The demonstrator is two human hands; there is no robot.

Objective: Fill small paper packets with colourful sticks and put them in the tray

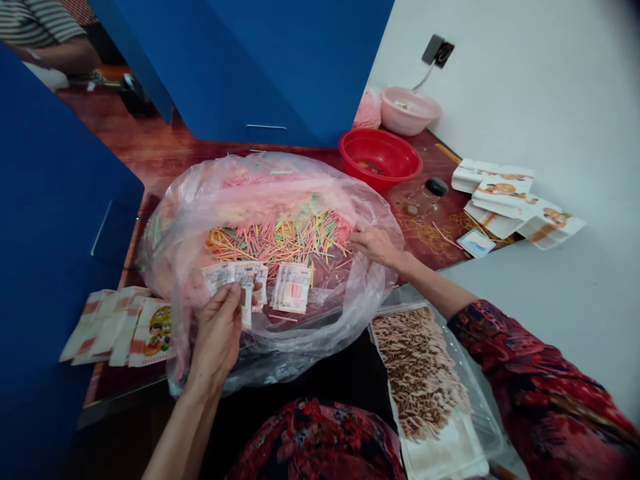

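Printed paper packets (pixel 235 277) pinched in the left hand (pixel 216 337), above a clear plastic bag (pixel 260 180). Right hand (pixel 375 243) spread flat on its rim, beside pastel sticks (pixel 277 240).

Head-worn view, angled forward and down, close

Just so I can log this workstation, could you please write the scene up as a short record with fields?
Left hand: holds printed paper slips
Right hand: open, on the edge of a clear plastic bag
Bag contents: thin coloured sticks
Left of bag: printed paper packets
Nearest right hand: red plastic basin; glass jar with black lid
Below right arm: clear tray of brown sticks
Surroundings: blue panels; seated person's striped sleeve
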